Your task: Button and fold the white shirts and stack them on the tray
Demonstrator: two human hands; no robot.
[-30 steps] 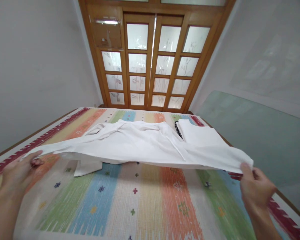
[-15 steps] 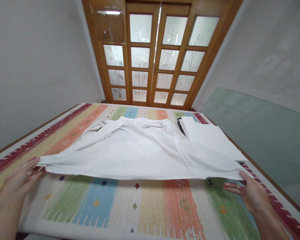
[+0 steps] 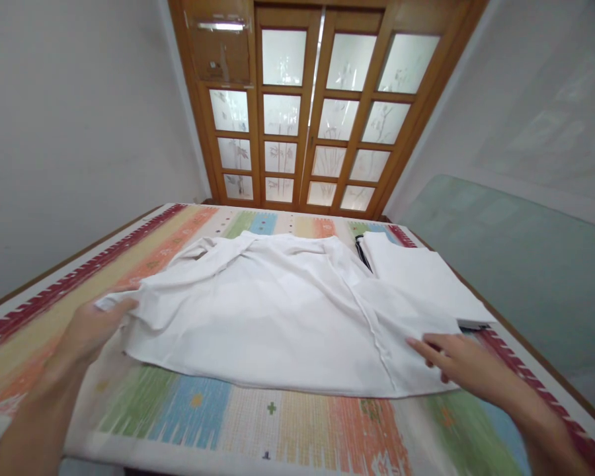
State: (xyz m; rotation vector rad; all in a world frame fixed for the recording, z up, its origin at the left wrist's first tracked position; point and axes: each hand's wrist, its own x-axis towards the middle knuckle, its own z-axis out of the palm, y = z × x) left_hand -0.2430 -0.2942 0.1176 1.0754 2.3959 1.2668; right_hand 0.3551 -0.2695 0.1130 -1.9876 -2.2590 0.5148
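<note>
A white long-sleeved shirt lies spread over a striped, patterned bed cover, its lower edge toward me. My left hand is closed on fabric at its left side, thumb on top, lifting the cloth a little. At the shirt's right part is my right hand, palm down with the fingers apart, the index finger reaching over the cloth. Whether its fingertips press on the fabric is hard to tell. Beyond that hand, a folded white garment with black edging rests partly beside the shirt.
The striped cover lies on the bed, with its front edge close to me. A pale green panel leans along the right wall. Wooden doors with frosted panes stand beyond the far end.
My left hand has moved inward and up, with shirt fabric in it. The right hand has let go of the right corner and moved left over the shirt. The hem has dropped nearer to me.
</note>
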